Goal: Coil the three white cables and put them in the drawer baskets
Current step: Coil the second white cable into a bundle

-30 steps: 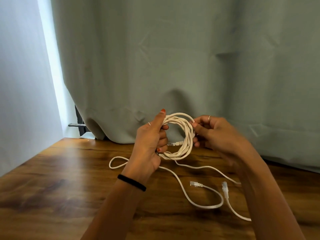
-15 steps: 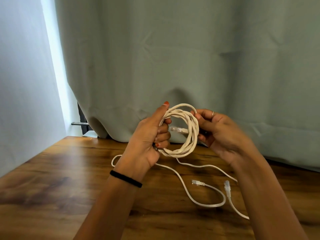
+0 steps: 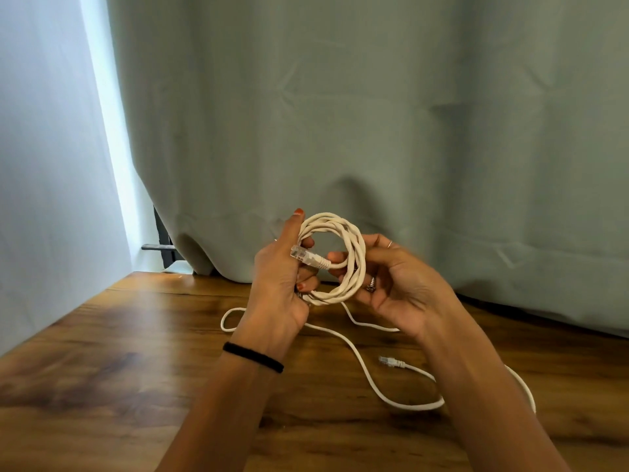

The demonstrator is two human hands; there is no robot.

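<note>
- A white cable wound into a coil (image 3: 335,258) is held in the air above a wooden table (image 3: 119,369), between both hands.
- The left hand (image 3: 280,277) grips the coil's left side, fingers curled through the ring and thumb up along its outer edge.
- The right hand (image 3: 398,284) holds the coil's right side, its fingers curled around the strands; a clear plug (image 3: 308,257) on the cable's free end crosses the middle of the ring toward the left hand.
- Below, loose cable (image 3: 367,383) trails in curves on the table, with a second plug (image 3: 389,362) lying near the right forearm. Whether it is one cable or more I cannot tell.
- Behind the table hangs a grey-green curtain (image 3: 374,131).
- Step in hand, as I judge it: finishing off this coil by tucking the plug end around or through the loops.
- Next move likely calls for securing that end so the coil stays together, then carrying it to a drawer basket; no drawer is in view.
</note>
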